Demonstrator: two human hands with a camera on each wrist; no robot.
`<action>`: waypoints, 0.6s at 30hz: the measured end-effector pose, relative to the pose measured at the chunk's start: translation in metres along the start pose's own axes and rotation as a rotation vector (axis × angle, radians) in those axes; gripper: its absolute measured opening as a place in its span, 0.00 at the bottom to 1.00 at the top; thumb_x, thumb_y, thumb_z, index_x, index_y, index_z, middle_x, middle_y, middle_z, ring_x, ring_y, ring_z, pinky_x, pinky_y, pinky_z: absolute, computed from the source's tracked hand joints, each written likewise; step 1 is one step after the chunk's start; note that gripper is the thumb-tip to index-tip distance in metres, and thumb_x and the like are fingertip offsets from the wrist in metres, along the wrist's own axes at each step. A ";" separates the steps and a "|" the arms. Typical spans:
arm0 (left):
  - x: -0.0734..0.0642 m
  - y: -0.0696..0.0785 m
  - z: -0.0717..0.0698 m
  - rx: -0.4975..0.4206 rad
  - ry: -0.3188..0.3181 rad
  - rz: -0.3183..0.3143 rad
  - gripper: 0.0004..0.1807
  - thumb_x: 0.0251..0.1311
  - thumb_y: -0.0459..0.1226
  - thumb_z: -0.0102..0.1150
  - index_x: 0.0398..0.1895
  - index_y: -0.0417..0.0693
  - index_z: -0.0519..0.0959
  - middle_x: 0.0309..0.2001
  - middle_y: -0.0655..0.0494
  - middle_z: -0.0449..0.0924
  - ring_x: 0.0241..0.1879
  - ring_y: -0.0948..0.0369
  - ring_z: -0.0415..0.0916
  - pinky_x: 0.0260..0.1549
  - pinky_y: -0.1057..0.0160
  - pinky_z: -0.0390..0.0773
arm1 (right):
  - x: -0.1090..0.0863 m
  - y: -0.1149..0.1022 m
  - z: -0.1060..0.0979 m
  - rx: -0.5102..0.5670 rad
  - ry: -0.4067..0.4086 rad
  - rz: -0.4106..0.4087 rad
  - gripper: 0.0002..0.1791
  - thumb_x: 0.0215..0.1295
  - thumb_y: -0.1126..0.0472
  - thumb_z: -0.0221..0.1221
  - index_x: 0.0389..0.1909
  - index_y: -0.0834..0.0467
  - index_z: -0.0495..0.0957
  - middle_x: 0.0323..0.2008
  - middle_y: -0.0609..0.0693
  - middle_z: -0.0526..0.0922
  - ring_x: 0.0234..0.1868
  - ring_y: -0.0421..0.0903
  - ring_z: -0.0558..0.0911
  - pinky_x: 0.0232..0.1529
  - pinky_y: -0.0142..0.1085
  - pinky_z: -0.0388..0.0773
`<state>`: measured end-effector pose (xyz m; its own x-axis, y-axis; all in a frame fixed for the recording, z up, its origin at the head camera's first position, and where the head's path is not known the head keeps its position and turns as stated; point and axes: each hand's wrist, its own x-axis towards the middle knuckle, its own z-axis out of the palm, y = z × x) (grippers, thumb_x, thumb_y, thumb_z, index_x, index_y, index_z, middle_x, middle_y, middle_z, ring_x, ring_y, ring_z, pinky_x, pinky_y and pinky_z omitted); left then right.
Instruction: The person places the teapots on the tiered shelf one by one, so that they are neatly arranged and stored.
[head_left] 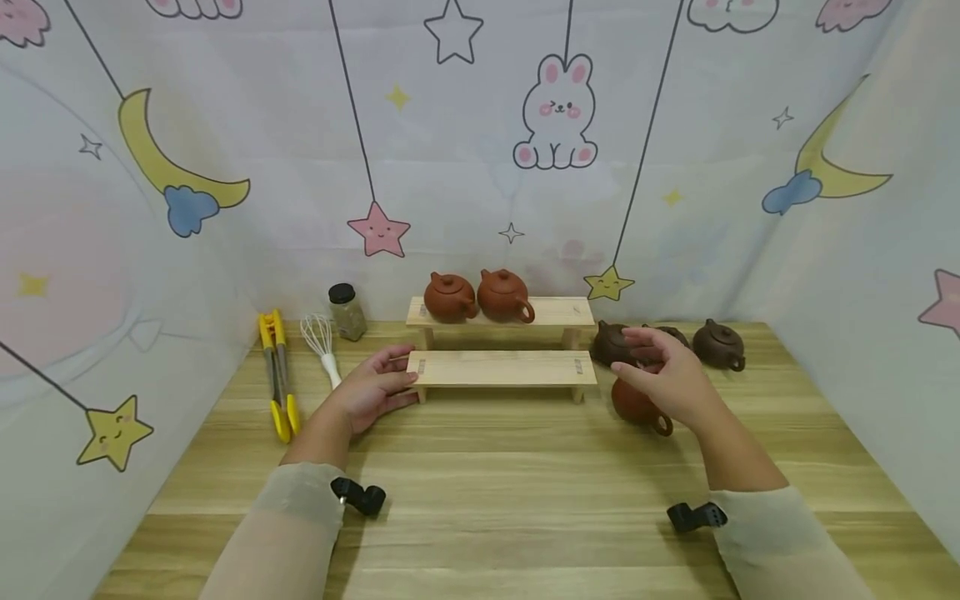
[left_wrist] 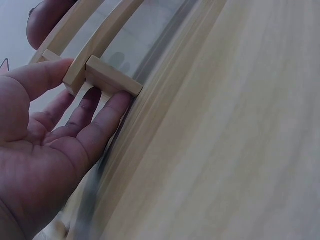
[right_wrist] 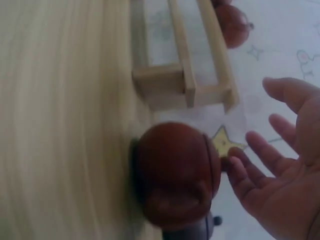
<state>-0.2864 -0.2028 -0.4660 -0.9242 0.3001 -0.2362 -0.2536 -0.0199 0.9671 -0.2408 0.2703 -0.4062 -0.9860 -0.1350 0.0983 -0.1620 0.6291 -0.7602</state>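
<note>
My left hand is at the left end of the front wooden stand. In the left wrist view its thumb is on the board's end and its fingers reach under to the stand's leg. My right hand, fingers spread, hovers by a reddish-brown teapot. In the right wrist view the fingertips are near the lid knob of this teapot, and nothing is in the palm. Two similar teapots, one on the left and one on the right, sit on the rear wooden stand.
Dark brown teapots stand at the right back, one partly hidden by my right hand. On the left lie yellow-and-grey tongs and a white-handled whisk, with a black-lidded jar behind. A printed curtain encloses the wooden table.
</note>
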 end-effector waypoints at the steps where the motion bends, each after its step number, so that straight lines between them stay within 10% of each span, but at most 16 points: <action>1: 0.000 0.000 0.000 0.002 -0.001 0.001 0.37 0.78 0.29 0.55 0.85 0.48 0.55 0.79 0.40 0.61 0.61 0.58 0.79 0.64 0.51 0.84 | -0.002 0.003 -0.002 -0.007 -0.002 0.006 0.40 0.73 0.39 0.66 0.79 0.53 0.68 0.75 0.59 0.73 0.73 0.63 0.75 0.67 0.59 0.78; 18: -0.001 0.001 0.000 0.006 -0.014 0.009 0.38 0.78 0.31 0.56 0.86 0.47 0.53 0.79 0.39 0.60 0.63 0.57 0.78 0.66 0.49 0.83 | -0.006 0.038 -0.008 -0.046 -0.119 0.150 0.41 0.68 0.40 0.72 0.75 0.56 0.72 0.71 0.65 0.76 0.70 0.65 0.76 0.60 0.52 0.84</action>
<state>-0.2858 -0.2033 -0.4646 -0.9225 0.3131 -0.2258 -0.2433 -0.0175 0.9698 -0.2415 0.3013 -0.4305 -0.9879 -0.1250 -0.0921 -0.0184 0.6830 -0.7302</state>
